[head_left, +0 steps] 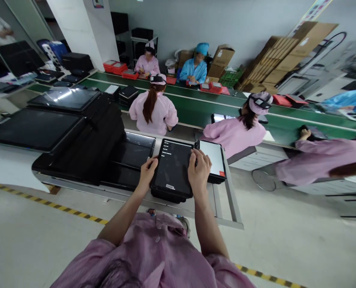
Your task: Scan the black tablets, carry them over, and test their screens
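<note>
Left hand (148, 172) and right hand (199, 168) hold a dark tablet (174, 172) by its sides near the tabletop's (148, 198) front edge; a white-screened tablet (214, 158) crowds the right, open floor (267, 224) beyond.

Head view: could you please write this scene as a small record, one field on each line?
Main item: dark-screen tablet, white text at its upper left
Left hand: at that tablet's left edge
Right hand: over its right edge
Right neighbour: white-screen tablet, red patch near lower right corner
Left neighbours: glossy black devices
Background: co-workers along a long green work surface
</note>
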A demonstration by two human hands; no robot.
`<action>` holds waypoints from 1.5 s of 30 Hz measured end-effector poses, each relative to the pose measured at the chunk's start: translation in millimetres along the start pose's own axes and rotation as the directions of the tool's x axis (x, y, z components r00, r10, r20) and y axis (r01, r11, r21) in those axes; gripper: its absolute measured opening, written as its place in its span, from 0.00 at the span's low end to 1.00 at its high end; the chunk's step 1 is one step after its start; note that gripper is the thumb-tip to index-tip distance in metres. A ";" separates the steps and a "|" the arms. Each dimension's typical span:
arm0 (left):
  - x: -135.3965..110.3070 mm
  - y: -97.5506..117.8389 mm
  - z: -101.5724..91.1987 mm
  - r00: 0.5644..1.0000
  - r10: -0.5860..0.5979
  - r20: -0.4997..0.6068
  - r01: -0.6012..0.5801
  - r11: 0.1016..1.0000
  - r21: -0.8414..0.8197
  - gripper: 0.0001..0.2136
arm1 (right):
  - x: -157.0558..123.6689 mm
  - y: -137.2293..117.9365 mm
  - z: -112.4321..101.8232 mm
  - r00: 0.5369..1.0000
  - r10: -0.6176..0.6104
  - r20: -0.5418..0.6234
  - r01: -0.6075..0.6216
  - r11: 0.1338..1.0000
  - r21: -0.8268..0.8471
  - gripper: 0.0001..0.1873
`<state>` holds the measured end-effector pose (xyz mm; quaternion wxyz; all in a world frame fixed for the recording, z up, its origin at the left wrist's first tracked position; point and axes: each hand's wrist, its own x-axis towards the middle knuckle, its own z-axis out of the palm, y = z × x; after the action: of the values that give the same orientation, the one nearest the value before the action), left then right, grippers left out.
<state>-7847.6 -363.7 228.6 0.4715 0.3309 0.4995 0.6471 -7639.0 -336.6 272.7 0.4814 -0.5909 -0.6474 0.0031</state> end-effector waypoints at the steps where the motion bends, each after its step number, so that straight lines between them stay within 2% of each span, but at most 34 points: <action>1: 0.2 -0.4 0.0 1.000 0.002 -0.002 -0.002 1.000 0.001 0.25 | -0.2 0.1 0.4 1.000 0.006 0.003 -0.006 1.000 -0.008 0.27; 11: -1.1 2.3 1.5 1.000 0.007 -0.002 -0.007 1.000 0.010 0.24 | -1.4 4.4 5.9 0.999 0.049 0.003 -0.049 0.997 -0.056 0.26; 15: -1.0 2.8 1.2 1.000 -0.001 0.003 0.001 1.000 0.013 0.24 | 0.8 3.7 4.3 0.996 -0.030 0.088 0.031 0.999 -0.021 0.26; 18: -0.9 2.9 0.8 1.000 -0.003 0.006 0.003 1.000 0.016 0.23 | 2.6 2.5 2.2 0.991 -0.096 0.095 0.094 0.995 0.024 0.25; 21: -0.4 2.4 0.1 1.000 0.001 0.016 -0.001 1.000 0.016 0.22 | 3.4 2.9 1.4 0.994 -0.081 0.075 0.078 0.996 0.048 0.25; 28: 0.4 -0.6 -0.8 1.000 -0.016 0.012 0.016 1.000 0.004 0.22 | 4.2 4.0 0.8 0.992 -0.058 0.111 0.051 0.996 0.066 0.27; 37: -0.4 0.5 0.4 1.000 -0.011 0.012 0.011 1.000 -0.002 0.25 | 2.4 4.6 5.3 0.996 -0.028 0.090 0.026 1.000 0.018 0.25; 45: -0.7 1.8 0.9 1.000 -0.017 0.018 0.017 1.000 -0.002 0.23 | 3.3 -1.9 -1.6 0.999 -0.024 0.026 0.022 0.998 0.064 0.24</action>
<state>-7847.1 -364.2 230.7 0.4818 0.3322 0.4974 0.6404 -7638.9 -335.5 276.7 0.4913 -0.5675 -0.6602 0.0264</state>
